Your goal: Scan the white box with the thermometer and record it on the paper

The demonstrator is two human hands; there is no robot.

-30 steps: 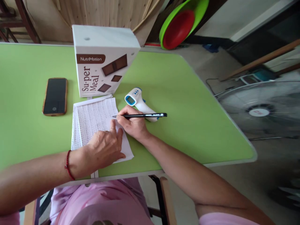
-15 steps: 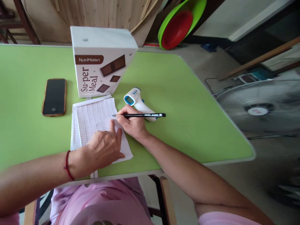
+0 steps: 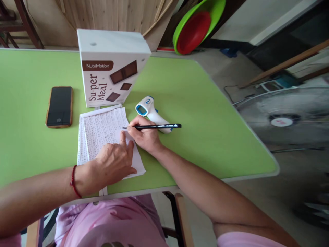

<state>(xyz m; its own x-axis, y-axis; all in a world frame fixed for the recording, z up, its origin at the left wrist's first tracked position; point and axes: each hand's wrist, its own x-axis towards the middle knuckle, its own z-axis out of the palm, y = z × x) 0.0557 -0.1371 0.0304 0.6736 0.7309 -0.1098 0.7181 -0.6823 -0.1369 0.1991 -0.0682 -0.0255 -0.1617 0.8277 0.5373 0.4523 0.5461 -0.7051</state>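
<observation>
A black pen (image 3: 159,126) is pinched in my right hand (image 3: 146,135), its tip at the right part of a notepad (image 3: 102,127) whose top sheet carries rows of handwriting. My left hand (image 3: 113,161) rests on the lower part of the same sheet, fingers stretched out, the index fingertip just below the pen tip. Its palm side is hidden against the paper. Just beyond my right hand lies a white and blue infrared thermometer (image 3: 151,111), its handle partly covered by the pen and hand. Behind the notepad stands a white NutriMotion box (image 3: 113,68).
A phone (image 3: 59,107) in a brown case lies left of the box on the green table (image 3: 205,120). Beyond the table's right edge is a fan (image 3: 282,120). Green and red basins (image 3: 194,32) lean behind the far edge.
Hardly anything differs; my right hand and the pen have shifted by a hair, while the left hand stays in place on the paper.
</observation>
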